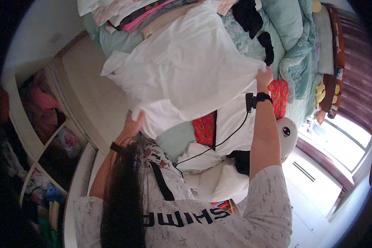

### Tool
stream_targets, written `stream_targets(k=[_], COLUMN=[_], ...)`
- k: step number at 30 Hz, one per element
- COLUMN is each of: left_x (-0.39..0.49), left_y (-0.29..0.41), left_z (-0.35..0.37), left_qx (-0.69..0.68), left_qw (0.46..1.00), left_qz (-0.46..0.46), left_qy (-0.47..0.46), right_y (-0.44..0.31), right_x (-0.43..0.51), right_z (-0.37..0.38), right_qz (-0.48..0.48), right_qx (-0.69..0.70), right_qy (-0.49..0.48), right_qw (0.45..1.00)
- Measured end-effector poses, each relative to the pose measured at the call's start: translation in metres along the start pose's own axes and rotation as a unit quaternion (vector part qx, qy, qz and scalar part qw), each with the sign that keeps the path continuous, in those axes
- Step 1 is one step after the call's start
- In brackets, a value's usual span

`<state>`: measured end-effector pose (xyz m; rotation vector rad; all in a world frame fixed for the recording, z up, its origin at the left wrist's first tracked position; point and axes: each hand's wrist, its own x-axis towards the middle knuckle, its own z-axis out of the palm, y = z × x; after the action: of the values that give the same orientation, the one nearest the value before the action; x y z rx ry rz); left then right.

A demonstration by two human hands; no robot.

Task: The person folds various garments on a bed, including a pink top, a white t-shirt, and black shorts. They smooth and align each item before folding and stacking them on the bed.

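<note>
A large white cloth garment (186,68) is stretched between my two hands above the bed. My left hand (134,124) grips its near left edge, with the fingertips partly hidden by the fabric. At the right, my right hand (264,77) pinches a corner of it; a black strap with a small device is on that wrist. Under and beside the garment lie a red patterned cloth (204,128) and another white garment (235,130) with small print. Black clothing (248,18) lies on the bed beyond the garment's far right side.
Piled clothes (136,18) lie at the bed's far left. Green bedding (297,65) is bunched at the right. A white plush toy (287,136) sits by my right forearm. White pillow-like items (231,183) lie near my body. Open shelves (37,161) with clothes stand at the left.
</note>
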<state>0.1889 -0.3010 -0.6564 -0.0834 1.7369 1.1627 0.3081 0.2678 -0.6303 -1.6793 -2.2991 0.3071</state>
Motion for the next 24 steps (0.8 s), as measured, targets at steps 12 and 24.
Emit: stream_targets(k=[12, 24], left_x=[-0.010, -0.036], left_y=[-0.088, -0.119], left_z=[0.018, 0.058], left_qx=[-0.082, 0.063], left_qw=[0.994, 0.966], left_qz=[-0.067, -0.070], left_qy=[0.035, 0.241], right_y=[-0.132, -0.122], right_x=[-0.063, -0.065], right_z=[0.071, 0.078], right_qz=[-0.236, -0.517], right_qx=[0.117, -0.384], right_qy=[-0.199, -0.287], right_qw=[0.944, 0.709])
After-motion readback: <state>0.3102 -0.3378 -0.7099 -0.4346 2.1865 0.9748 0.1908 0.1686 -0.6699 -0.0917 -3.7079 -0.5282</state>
